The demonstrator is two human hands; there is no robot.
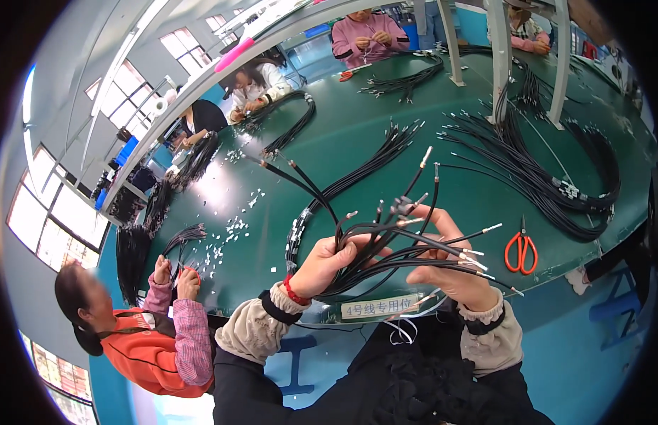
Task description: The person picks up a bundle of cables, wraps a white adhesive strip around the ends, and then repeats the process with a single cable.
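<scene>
My left hand (pixel 327 266) is closed round a bundle of thin black cables (pixel 371 273) above the near table edge. Their loose ends fan out up and to the right, many with pale or metallic tips. On the right, my right hand (pixel 453 265) is spread beside these ends, thumb and fingers apart, with several cables crossing between them. Whether it touches any single cable is hard to tell. Behind my hands, a long curved cable bundle (pixel 350 180) lies on the green table (pixel 272 205), its near end wrapped in pale bits.
Orange-handled scissors (pixel 522 251) lie right of my hands. A large cable bundle (pixel 556 188) curves beyond them, near white frame posts (pixel 499 64). Small white pieces (pixel 230 234) are scattered leftward. A co-worker in red (pixel 148 340) sits at left; others work across the table.
</scene>
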